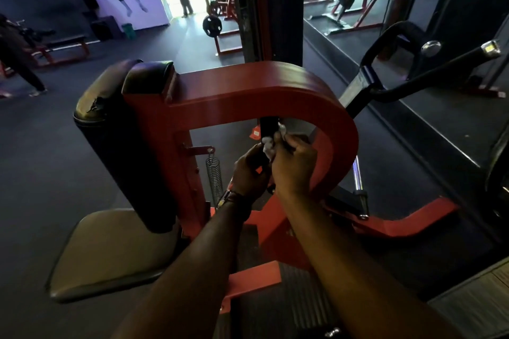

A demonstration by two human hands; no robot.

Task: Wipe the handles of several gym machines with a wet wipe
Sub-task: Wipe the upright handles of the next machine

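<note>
A short black handle hangs down under the red curved frame of a gym machine. My left hand grips the lower part of this handle from the left. My right hand holds a crumpled white wet wipe and presses it against the handle's right side. Both hands meet at the handle inside the frame's opening. The handle's lower end is hidden by my fingers.
The machine's black chest pad and seat stand to the left. A long black lever with a chrome end rises at right beside a mirror. A coil spring hangs by the frame. People stand far left and in the bright doorway.
</note>
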